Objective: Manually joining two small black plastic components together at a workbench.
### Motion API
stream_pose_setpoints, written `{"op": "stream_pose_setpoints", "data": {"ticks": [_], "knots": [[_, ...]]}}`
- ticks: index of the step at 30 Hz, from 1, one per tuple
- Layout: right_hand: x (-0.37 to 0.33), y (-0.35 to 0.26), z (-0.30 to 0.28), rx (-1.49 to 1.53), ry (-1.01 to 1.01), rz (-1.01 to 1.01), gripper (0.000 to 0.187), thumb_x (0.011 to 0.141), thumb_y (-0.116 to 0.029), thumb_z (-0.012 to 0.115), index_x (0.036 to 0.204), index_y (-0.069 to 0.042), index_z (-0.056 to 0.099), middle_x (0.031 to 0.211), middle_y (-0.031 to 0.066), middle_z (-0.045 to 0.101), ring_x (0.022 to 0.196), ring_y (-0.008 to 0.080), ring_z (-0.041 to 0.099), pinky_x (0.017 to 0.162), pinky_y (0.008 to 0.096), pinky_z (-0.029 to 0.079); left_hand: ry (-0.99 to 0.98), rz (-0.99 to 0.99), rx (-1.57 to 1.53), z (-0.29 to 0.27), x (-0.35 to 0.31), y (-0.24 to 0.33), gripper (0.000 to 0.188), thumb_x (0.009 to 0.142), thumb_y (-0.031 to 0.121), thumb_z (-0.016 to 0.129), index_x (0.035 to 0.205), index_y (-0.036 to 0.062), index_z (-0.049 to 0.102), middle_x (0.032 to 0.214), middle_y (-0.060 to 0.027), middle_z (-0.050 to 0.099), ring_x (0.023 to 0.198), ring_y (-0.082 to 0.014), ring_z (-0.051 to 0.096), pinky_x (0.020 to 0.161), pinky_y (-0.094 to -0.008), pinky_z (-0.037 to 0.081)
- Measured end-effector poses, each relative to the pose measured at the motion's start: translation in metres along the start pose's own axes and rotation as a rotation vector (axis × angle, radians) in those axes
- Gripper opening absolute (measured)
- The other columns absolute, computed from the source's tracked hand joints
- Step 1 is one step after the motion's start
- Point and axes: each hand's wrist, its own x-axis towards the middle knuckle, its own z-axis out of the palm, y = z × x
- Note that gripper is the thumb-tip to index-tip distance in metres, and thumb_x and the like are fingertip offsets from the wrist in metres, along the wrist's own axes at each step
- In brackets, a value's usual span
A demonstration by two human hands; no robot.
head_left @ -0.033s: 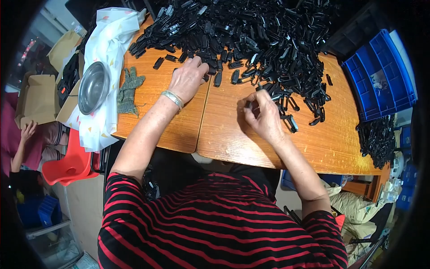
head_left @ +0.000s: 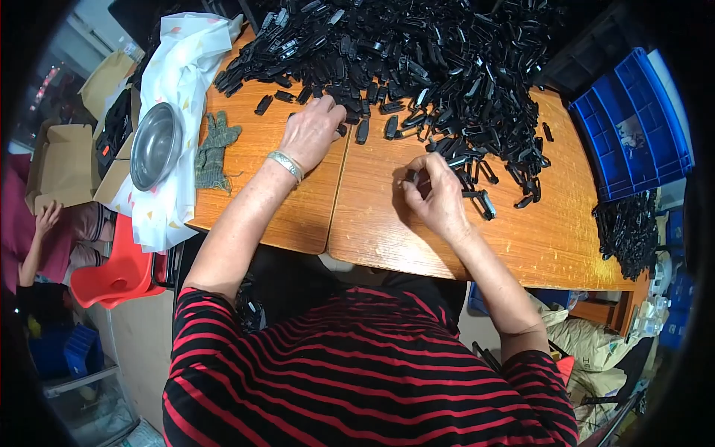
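A large heap of small black plastic clip-like pieces [head_left: 417, 59] covers the far part of the wooden table [head_left: 372, 216]. My left hand [head_left: 311, 128], with a patterned bangle at the wrist, rests at the heap's near edge, fingers curled down. Dark pieces peek out beside its fingertips; whatever lies under them is hidden. Closer to me and to the right, my right hand [head_left: 439, 195] is closed in a pinch. A small black plastic piece [head_left: 412, 176] shows between thumb and forefinger, mostly covered. Several loose pieces lie between the hands and the heap.
Left of my left hand lies a grey knit glove [head_left: 216, 151]. Beyond it, a metal bowl [head_left: 156, 147] sits on a white patterned sheet [head_left: 186, 59]. A blue crate [head_left: 633, 127] stands at the right. Another person's hand [head_left: 49, 217] is by a cardboard box [head_left: 63, 167] at far left.
My right hand has shifted very slightly left and toward me, still pinching. My left hand stays almost where it was.
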Motion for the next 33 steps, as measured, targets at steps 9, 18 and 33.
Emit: {"op": "stream_pose_setpoints", "data": {"ticks": [9, 18, 33], "knots": [[-0.02, -0.009, -0.01, -0.42, -0.103, -0.096, 0.018, 0.076, -0.008, 0.072, 0.09, -0.001, 0.064, 0.083, 0.015, 0.06, 0.074, 0.0323, 0.064, 0.064, 0.0404, 0.052, -0.127, -0.239, -0.274, -0.007, -0.019, -0.001, 0.026, 0.074, 0.003, 0.075, 0.094, 0.0005, 0.058, 0.092, -0.0144, 0.061, 0.085, -0.0319, 0.062, 0.074, -0.0395, 0.05], [-0.009, -0.025, 0.004, -0.273, -0.163, 0.007, 0.021, 0.079, -0.012, 0.071, 0.092, 0.0, 0.061, 0.084, 0.0177, 0.06, 0.073, 0.0357, 0.063, 0.064, 0.0422, 0.052, -0.208, -0.154, -0.204, -0.013, -0.03, -0.002, 0.029, 0.075, -0.003, 0.072, 0.103, 0.0016, 0.067, 0.095, -0.0142, 0.061, 0.089, -0.0315, 0.061, 0.079, -0.0396, 0.05], [0.006, -0.045, 0.037, 0.224, 0.13, -0.008, 0.018, 0.086, -0.005, 0.068, 0.1, 0.002, 0.058, 0.082, 0.0095, 0.064, 0.064, 0.0133, 0.065, 0.053, 0.0253, 0.051, -0.088, -0.592, -1.552, -0.025, -0.061, 0.051, 0.03, 0.091, 0.004, 0.066, 0.119, -0.003, 0.059, 0.092, -0.0034, 0.068, 0.074, -0.0058, 0.064, 0.066, -0.019, 0.051]]}}
